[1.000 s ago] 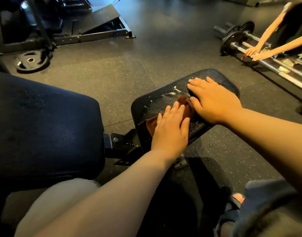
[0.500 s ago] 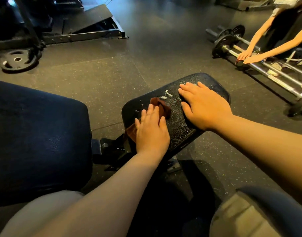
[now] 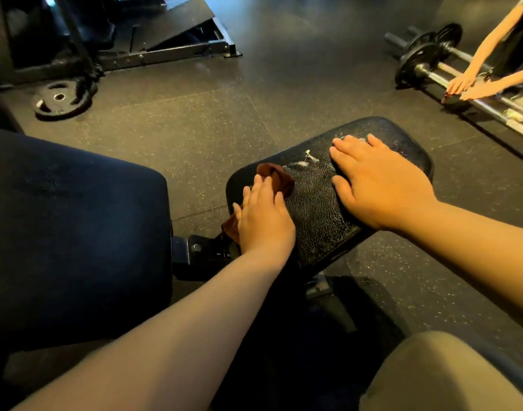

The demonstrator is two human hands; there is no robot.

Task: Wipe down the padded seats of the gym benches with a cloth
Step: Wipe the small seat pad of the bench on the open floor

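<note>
**Head view: cloth pressed on the seat pad**

A brown cloth (image 3: 279, 179) is pressed onto the near-left corner of the cracked black seat pad (image 3: 316, 209) by the flat, straight fingers of the left hand (image 3: 264, 218). The right hand (image 3: 379, 185) is laid flat, fingers extended, on the far-right part.

bare floor (image 3: 195, 137) beyond, backrest pad (image 3: 76, 232) left

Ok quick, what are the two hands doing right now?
Left hand: open, fingers flat, pressing the brown cloth on the seat pad.
Right hand: open, flat on the pad, holding nothing.
</note>
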